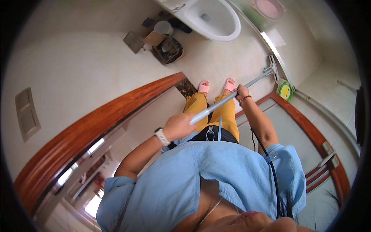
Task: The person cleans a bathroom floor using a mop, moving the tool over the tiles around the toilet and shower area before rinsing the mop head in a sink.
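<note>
A long grey-handled mop (222,101) slants across in front of my legs. My left hand (178,127), with a white watch at its wrist, is wrapped round the upper end of the handle. Farther down the pole, my right hand (242,92) is closed on it, with a beaded bracelet on that wrist. The mop's flat, narrow head (272,67) is on the tiled floor at the right, beside a metal-edged shower threshold (273,48). What its underside is made of cannot be seen.
Ahead stands a white toilet (210,19), with a dark waste bin (168,49) to its left. A green-and-white round item (285,91) lies near the mop head. A pink basin (268,8) sits beyond the threshold. Wood-framed glass door (297,120) at right; wooden door frame (100,120) at left.
</note>
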`<state>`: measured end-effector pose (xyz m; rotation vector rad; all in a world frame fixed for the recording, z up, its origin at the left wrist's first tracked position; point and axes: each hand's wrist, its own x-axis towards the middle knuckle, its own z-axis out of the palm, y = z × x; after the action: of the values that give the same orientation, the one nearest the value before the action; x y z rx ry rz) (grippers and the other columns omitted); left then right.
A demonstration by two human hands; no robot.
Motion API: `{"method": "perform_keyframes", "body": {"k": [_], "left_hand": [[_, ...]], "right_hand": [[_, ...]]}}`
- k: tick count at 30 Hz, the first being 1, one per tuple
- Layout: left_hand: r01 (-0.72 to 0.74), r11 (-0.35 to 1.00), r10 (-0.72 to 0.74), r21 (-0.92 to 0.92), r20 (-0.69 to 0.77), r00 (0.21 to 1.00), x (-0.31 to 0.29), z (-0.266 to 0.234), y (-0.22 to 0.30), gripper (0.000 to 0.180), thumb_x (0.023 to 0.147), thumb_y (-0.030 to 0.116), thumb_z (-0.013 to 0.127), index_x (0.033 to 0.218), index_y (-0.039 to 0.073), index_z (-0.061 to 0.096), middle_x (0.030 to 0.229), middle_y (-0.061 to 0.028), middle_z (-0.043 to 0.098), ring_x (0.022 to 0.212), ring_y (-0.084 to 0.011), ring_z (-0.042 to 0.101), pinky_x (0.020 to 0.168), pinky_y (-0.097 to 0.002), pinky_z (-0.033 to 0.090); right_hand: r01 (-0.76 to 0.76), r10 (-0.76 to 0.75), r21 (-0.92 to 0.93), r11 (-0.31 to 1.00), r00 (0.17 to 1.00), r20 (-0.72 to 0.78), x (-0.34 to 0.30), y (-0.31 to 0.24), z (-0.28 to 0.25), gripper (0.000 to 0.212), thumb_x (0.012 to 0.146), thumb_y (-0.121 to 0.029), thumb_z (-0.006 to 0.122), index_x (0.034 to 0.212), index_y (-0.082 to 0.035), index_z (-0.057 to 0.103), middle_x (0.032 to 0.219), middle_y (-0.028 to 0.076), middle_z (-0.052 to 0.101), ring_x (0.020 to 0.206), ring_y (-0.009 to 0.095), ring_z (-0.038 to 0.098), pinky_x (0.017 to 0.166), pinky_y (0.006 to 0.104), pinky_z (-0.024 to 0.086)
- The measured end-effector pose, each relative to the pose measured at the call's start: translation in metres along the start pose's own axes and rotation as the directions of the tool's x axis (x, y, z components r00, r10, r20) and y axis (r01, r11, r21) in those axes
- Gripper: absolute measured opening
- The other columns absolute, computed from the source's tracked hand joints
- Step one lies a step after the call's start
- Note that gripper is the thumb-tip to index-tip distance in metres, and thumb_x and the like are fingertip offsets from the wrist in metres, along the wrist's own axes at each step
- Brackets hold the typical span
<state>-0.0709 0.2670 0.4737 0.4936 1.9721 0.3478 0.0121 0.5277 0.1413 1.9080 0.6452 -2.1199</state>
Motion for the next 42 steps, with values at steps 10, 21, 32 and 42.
{"method": "perform_keyframes", "body": {"k": [10,21,32,42], "left_hand": [[0.385,0.733,-0.414,-0.56,0.082,0.907,-0.214,-0.055,-0.046,0.038,0.074,0.011,0.069,0.109,-0.001,0.06,0.068,-0.0024,0.058,0.06,-0.0102,0.054,0.055,-0.0279,0.045],[0.373,0.384,-0.65,-0.845,0.04,0.759,-0.226,0.023,-0.041,0.045,0.074,0.006,0.064,0.118,0.003,0.059,0.066,0.0008,0.056,0.052,-0.0046,0.05,0.041,-0.019,0.038],[0.236,0.083,-0.57,-0.968,0.148,0.808,-0.184,0.03,-0.041,0.035,0.078,0.011,0.064,0.11,-0.002,0.058,0.071,-0.0012,0.056,0.058,-0.0062,0.05,0.05,-0.0215,0.042],[0.519,0.119,-0.552,-0.846,0.379,0.743,-0.241,-0.007,-0.009,0.034,0.078,0.014,0.065,0.108,-0.001,0.059,0.07,0.0,0.056,0.058,-0.0052,0.051,0.046,-0.0199,0.041]], "right_hand": [[-0.202,0.29,-0.456,0.867,0.948,0.129,-0.147,0.148,0.132,0.013,0.095,-0.014,0.037,0.095,-0.005,0.046,0.073,0.012,0.054,0.067,0.027,0.06,0.062,0.0512,0.054],[-0.063,0.262,-0.587,0.807,0.929,0.26,-0.172,0.172,0.23,0.008,0.089,-0.008,0.044,0.086,-0.001,0.04,0.066,0.01,0.042,0.05,0.025,0.052,0.045,0.0433,0.053],[0.101,0.208,-0.679,0.727,0.91,0.358,-0.046,0.187,0.237,0.02,0.09,-0.019,0.037,0.092,-0.005,0.051,0.078,0.013,0.056,0.061,0.029,0.061,0.05,0.049,0.053],[0.181,0.312,-0.932,0.315,0.908,0.282,-0.11,0.208,0.179,0.023,0.087,-0.015,0.047,0.079,-0.003,0.064,0.073,0.013,0.066,0.061,0.03,0.067,0.046,0.0513,0.053]]}}
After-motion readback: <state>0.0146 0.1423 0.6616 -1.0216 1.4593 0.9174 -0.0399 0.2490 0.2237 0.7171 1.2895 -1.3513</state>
